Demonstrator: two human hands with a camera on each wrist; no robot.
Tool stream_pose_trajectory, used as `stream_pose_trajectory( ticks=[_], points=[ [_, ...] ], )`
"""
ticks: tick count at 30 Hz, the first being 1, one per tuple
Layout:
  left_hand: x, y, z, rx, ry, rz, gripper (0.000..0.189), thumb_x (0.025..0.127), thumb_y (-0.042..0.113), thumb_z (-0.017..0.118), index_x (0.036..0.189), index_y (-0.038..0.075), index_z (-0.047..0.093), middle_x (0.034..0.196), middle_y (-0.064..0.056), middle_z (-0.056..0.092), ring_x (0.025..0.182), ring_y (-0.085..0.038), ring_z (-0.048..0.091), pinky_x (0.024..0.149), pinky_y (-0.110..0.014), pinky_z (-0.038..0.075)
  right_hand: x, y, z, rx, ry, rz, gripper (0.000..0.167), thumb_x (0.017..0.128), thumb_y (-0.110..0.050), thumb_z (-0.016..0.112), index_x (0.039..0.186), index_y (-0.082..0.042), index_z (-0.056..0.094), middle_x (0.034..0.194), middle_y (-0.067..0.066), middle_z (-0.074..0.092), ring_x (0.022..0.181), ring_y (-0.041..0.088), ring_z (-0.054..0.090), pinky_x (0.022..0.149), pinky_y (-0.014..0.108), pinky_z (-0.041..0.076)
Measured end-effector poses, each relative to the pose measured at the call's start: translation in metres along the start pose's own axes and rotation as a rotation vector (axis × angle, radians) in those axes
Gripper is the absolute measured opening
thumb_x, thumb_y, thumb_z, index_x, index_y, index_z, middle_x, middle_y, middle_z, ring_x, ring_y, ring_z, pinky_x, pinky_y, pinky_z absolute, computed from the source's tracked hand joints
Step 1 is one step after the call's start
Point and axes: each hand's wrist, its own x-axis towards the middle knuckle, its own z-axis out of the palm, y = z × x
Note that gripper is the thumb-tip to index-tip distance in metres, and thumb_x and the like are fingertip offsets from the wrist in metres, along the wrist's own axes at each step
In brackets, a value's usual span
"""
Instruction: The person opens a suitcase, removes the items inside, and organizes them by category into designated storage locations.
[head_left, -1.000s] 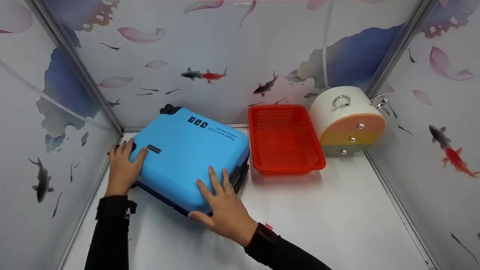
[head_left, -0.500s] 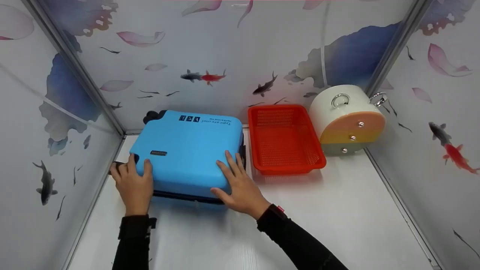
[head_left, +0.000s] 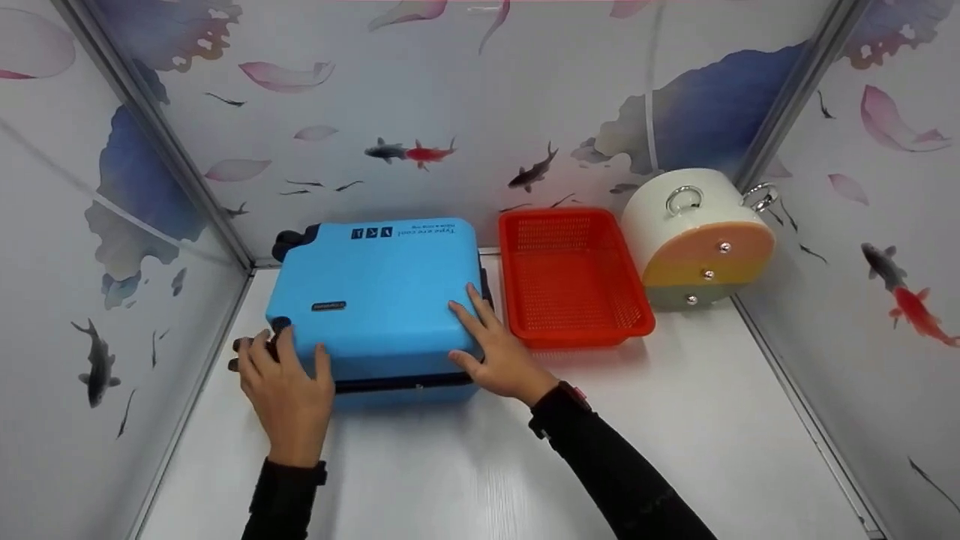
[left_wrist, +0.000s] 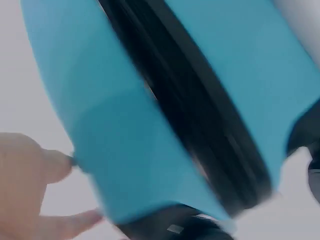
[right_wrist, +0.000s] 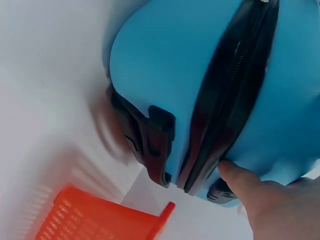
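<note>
Furthest left, beyond the left hand, stands a side wall (head_left: 97,360) printed with a dark fish. The left hand (head_left: 292,397), in a black sleeve (head_left: 281,502), is spread fairly wide, its fingertips at the near left corner of a blue hard-shell suitcase (head_left: 390,277), the thumb against its near side. Beyond those fingertips, at the far left corner, sits a black caster wheel (head_left: 289,241); more black wheel parts show beside the fingertips themselves. The suitcase lies flat between the two hands and reaches away from them, with a dark badge (head_left: 328,306) just right of and beyond the left fingers and a black zip band (head_left: 405,382) along the near side. The right hand (head_left: 506,364) is spread wide, fingers on the near right corner of the top, thumb on the near side, a black sleeve (head_left: 622,472) behind it. Beyond and to the right of the right hand is a red plastic mesh basket (head_left: 570,289), beside the suitcase. Rightmost and further from the right hand stands a white rounded box (head_left: 645,225), its front banded orange, yellow and green with silver knobs (head_left: 709,274), a metal ring handle (head_left: 684,188) on top
</note>
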Motion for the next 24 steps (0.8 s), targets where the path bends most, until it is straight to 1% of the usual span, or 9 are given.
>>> stream_pose_trajectory(
  ticks=[2, 3, 5, 8, 10, 14, 18, 21, 24],
  points=[
    [-0.016, 0.013, 0.003, -0.003, -0.011, 0.09, 0.033, 0.107, 0.03, 0.073, 0.119, -0.001, 0.072, 0.123, -0.027, 0.065, 0.121, -0.045, 0.059, 0.1, -0.057, 0.049, -0.001, -0.002, 0.002, -0.014, 0.013, 0.003, 0.08, 0.109, -0.057, 0.062, 0.177, -0.036, 0.025, 0.189, -0.005, -0.001, 0.172, 0.04, 0.024, 0.125, 0.065, 0.044],
    [-0.025, 0.019, 0.006, -0.008, -0.053, 0.127, 0.028, 0.107, 0.03, 0.074, 0.106, 0.003, 0.074, 0.11, -0.021, 0.068, 0.105, -0.037, 0.062, 0.089, -0.05, 0.051, -0.002, -0.003, 0.003, -0.022, 0.024, 0.007, 0.081, 0.108, -0.06, 0.063, 0.176, -0.036, 0.027, 0.189, -0.006, 0.001, 0.172, 0.041, 0.025, 0.125, 0.064, 0.045],
    [-0.041, 0.03, 0.015, -0.025, -0.195, 0.169, 0.029, 0.107, 0.033, 0.075, 0.089, 0.012, 0.073, 0.087, -0.007, 0.066, 0.08, -0.022, 0.058, 0.072, -0.038, 0.047, -0.002, -0.004, 0.005, -0.037, 0.056, 0.018, 0.084, 0.105, -0.066, 0.065, 0.176, -0.036, 0.03, 0.189, -0.007, 0.005, 0.171, 0.041, 0.026, 0.125, 0.062, 0.046],
    [-0.058, 0.039, 0.033, -0.024, -0.397, 0.181, 0.03, 0.107, 0.038, 0.076, 0.085, 0.017, 0.078, 0.075, 0.002, 0.067, 0.062, -0.009, 0.054, 0.059, -0.029, 0.043, -0.001, -0.006, 0.008, -0.07, 0.103, 0.029, 0.09, 0.1, -0.071, 0.068, 0.175, -0.038, 0.032, 0.188, -0.008, 0.01, 0.17, 0.035, 0.032, 0.121, 0.053, 0.052],
    [-0.065, 0.043, 0.045, -0.007, -0.446, 0.189, 0.028, 0.105, 0.037, 0.078, 0.093, 0.013, 0.083, 0.071, 0.0, 0.07, 0.054, -0.008, 0.054, 0.053, -0.028, 0.041, -0.001, -0.006, 0.009, -0.08, 0.126, 0.024, 0.09, 0.099, -0.071, 0.069, 0.175, -0.037, 0.033, 0.188, -0.008, 0.012, 0.167, 0.031, 0.038, 0.114, 0.045, 0.059],
    [-0.072, 0.047, 0.062, -0.01, -0.416, 0.204, 0.022, 0.102, 0.025, 0.081, 0.104, 0.003, 0.086, 0.068, -0.008, 0.072, 0.048, -0.009, 0.052, 0.047, -0.026, 0.036, 0.0, -0.006, 0.01, -0.105, 0.143, 0.01, 0.088, 0.101, -0.071, 0.067, 0.175, -0.037, 0.033, 0.188, -0.007, 0.013, 0.157, 0.026, 0.055, 0.086, 0.03, 0.065],
    [-0.076, 0.049, 0.069, -0.037, -0.413, 0.192, 0.015, 0.102, 0.016, 0.079, 0.102, 0.002, 0.084, 0.067, -0.007, 0.07, 0.048, -0.005, 0.046, 0.048, -0.024, 0.032, -0.002, -0.004, 0.012, -0.124, 0.14, 0.017, 0.088, 0.101, -0.072, 0.066, 0.175, -0.037, 0.032, 0.188, -0.007, 0.013, 0.143, 0.026, 0.067, 0.065, 0.02, 0.054],
    [-0.075, 0.046, 0.067, -0.054, -0.395, 0.201, 0.014, 0.102, 0.016, 0.078, 0.098, 0.004, 0.083, 0.068, -0.005, 0.069, 0.049, -0.005, 0.047, 0.05, -0.024, 0.035, -0.002, -0.005, 0.013, -0.12, 0.151, 0.011, 0.088, 0.101, -0.071, 0.067, 0.174, -0.037, 0.034, 0.188, -0.006, 0.015, 0.138, 0.027, 0.07, 0.062, 0.02, 0.051],
    [-0.072, 0.037, 0.062, -0.057, -0.361, 0.214, 0.014, 0.101, 0.017, 0.079, 0.091, 0.007, 0.082, 0.069, -0.003, 0.07, 0.051, -0.006, 0.051, 0.05, -0.026, 0.039, -0.003, -0.005, 0.012, -0.105, 0.16, 0.004, 0.087, 0.1, -0.07, 0.068, 0.174, -0.036, 0.035, 0.188, -0.005, 0.016, 0.146, 0.029, 0.065, 0.066, 0.022, 0.056]
  ],
)
